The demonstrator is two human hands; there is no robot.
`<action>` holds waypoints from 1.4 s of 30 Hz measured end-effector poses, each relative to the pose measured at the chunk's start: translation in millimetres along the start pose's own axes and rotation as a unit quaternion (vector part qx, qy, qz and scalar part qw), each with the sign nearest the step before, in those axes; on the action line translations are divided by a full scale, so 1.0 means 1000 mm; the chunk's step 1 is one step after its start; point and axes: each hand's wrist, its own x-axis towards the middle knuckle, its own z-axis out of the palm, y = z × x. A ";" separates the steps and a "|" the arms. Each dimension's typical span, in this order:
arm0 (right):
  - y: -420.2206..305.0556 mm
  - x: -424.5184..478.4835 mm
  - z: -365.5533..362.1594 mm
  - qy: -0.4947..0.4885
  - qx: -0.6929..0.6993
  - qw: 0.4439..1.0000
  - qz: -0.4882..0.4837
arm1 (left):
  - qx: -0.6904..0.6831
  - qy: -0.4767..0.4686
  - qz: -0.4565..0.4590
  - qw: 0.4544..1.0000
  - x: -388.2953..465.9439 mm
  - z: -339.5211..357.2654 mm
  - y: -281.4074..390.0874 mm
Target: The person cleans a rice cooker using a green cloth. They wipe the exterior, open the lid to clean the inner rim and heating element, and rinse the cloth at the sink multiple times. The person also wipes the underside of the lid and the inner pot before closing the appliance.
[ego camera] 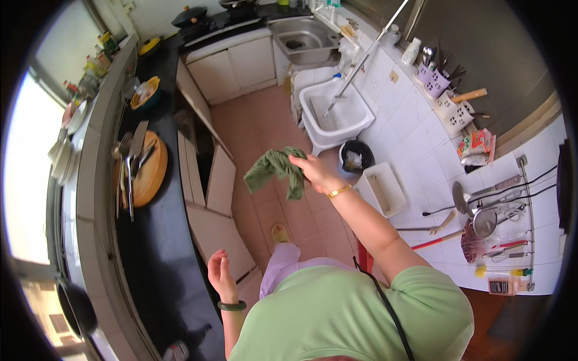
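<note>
A crumpled green cloth (275, 169) hangs from my right hand (318, 173), held out over the tiled floor. The thumb lies on top of the cloth, and its loose ends droop on both sides of the grip. My left hand (222, 275) is raised beside the edge of the black countertop (158, 252), holding nothing, its fingers slightly bent and the thumb apart. Ahead on that counter lies a round wooden cutting board (156, 176) with a cleaver (138, 137) and other utensils at its left side.
Cabinet doors (221, 180) stand ajar on the left. A white plastic basin (336, 131) with a metal pole in it, a black-lined bin (356, 155) and a cream container (388, 189) line the right wall. Utensils hang from a rail (530, 225). A steel sink (302, 38) is at the far end.
</note>
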 end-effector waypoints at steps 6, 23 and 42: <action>-0.115 0.082 -0.110 0.162 -0.089 0.976 -0.117 | 0.021 -0.156 0.100 0.983 0.236 0.131 0.081; -0.388 0.487 -0.299 0.175 0.283 0.890 -0.313 | 0.091 -0.286 0.240 0.923 0.710 0.450 0.190; -0.709 0.787 -0.468 0.307 0.440 0.766 -0.354 | 0.189 -0.500 0.727 0.432 1.024 1.181 0.384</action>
